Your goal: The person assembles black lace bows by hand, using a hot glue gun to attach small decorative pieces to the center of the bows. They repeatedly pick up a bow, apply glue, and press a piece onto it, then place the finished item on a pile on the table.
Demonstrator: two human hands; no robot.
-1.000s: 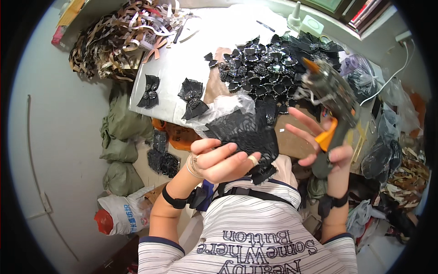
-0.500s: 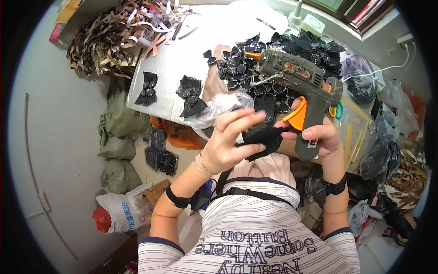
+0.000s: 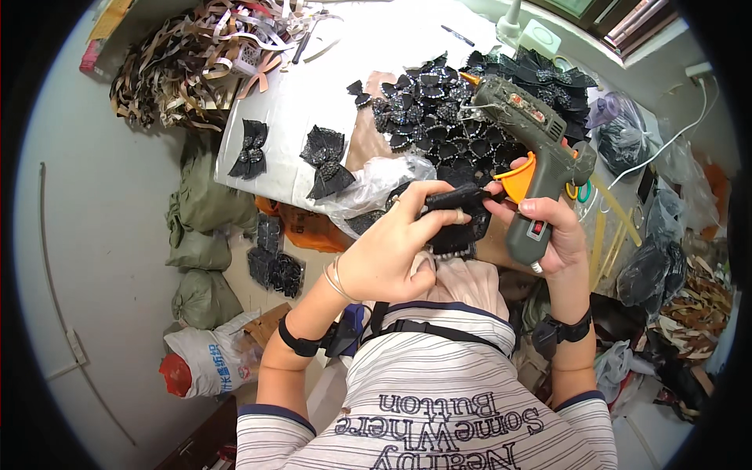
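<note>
Evidently both hands are engaged. The left hand (image 3: 403,252) is clamped on a black fabric piece (image 3: 476,222), positioned between the hands at the near side of the counter (image 3: 291,102), apparently so both can reach it. The right hand (image 3: 558,235) grips a glue gun (image 3: 539,129) by its handle, nozzle (image 3: 469,78) directed away from the wearer, presumably sparing the fingers. Black bows (image 3: 427,113) lie heaped beyond, seemingly for easy reach.
</note>
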